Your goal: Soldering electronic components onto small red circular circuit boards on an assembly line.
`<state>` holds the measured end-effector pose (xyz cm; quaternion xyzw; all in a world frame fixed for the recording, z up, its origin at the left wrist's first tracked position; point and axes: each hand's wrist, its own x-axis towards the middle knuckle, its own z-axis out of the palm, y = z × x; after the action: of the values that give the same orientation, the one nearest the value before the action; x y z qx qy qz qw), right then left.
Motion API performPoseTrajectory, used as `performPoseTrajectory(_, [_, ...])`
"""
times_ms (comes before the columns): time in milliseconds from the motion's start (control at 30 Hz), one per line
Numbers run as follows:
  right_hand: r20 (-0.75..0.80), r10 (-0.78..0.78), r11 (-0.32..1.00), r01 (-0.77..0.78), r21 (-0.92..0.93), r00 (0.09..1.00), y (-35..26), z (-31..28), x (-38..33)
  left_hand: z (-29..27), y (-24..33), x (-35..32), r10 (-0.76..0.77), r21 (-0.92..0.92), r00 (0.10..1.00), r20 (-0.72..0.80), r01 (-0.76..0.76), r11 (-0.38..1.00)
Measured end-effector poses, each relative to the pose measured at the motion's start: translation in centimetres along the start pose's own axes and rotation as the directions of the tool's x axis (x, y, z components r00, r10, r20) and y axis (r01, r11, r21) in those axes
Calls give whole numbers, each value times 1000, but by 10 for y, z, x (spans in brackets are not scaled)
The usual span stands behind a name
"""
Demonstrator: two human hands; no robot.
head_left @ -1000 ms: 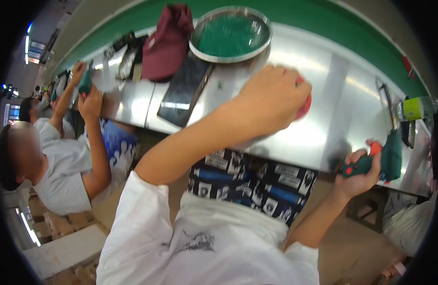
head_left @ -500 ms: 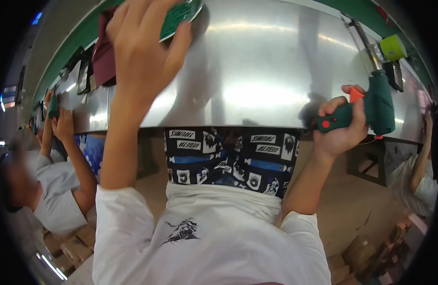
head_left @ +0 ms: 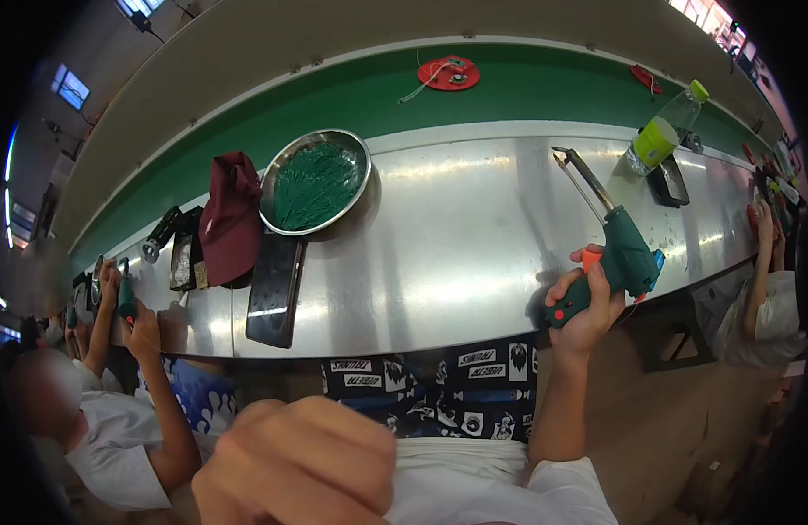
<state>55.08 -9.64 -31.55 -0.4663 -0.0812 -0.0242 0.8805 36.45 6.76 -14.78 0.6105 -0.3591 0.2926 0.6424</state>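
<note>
My right hand [head_left: 590,308] is wrapped around the grip of a dark green soldering gun [head_left: 629,255] with an orange trigger. Its metal tip and a thin feed tube point up and away over the steel table [head_left: 456,254]. Close to the camera, low in the picture, is my left hand [head_left: 299,459], its fingers curled in. The fingertips are hidden, so I cannot see what is in them. Farther off on the table, a round steel bowl [head_left: 362,166] holds a heap of thin green wires [head_left: 316,185].
A maroon cap [head_left: 231,219] and a black phone [head_left: 274,289] lie left of the bowl. Beyond the soldering gun are a bottle [head_left: 658,144] and a small black tray [head_left: 669,184]. A red disc with parts [head_left: 448,73] rests on the green back strip. Other people work on both sides.
My left hand has left the bowl and come back toward me, fingers now curled. The view has tilted up, showing the whole bowl and back strip. My right hand keeps hold of the soldering gun.
</note>
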Motion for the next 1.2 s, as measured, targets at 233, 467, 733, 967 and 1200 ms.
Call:
performPoseTrajectory(233, [-50, -26, 999, 24, -30, 998, 3, -2, -2, 10, 9, 6, -232, -282, 970, -67, 205, 937])
performPoseTrajectory(467, [-55, -23, 999, 20, -45, 998, 0, 1, 4, 36, 15, -11, -180, -411, 834, -521, -60, 909])
performPoseTrajectory(733, [-44, -38, 999, 37, -25, 998, 8, -7, 7, 25, 46, 22, -765, -425, 640, -70, 674, 604])
performPoseTrajectory(967, [-41, -4, 1000, 3, -5, 999, -3, -9, 1, 81, 59, 57, -755, -619, 241, -610, 449, 644])
performPoseTrajectory(1200, [-54, -7, 1000, 7, -7, 998, -3, -8, -4, 67, 59, 42, -639, -404, 716, -280, 516, 755])
